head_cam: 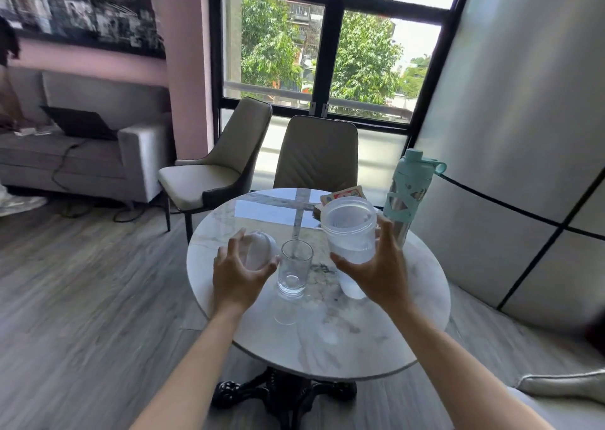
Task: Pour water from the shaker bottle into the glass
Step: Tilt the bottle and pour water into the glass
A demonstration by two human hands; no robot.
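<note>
The desk is showing a glossy marble top — the window is reflecting in it. The glass is looking clear and smooth, the shaker bottle frosted translucent plastic — the floor is showing matt grey wood grain.

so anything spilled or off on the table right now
No spill shows on the table. The glass stands upright and looks empty. The shaker bottle is open, held by the right hand; the left hand holds its lid. Nothing stands out.
</note>
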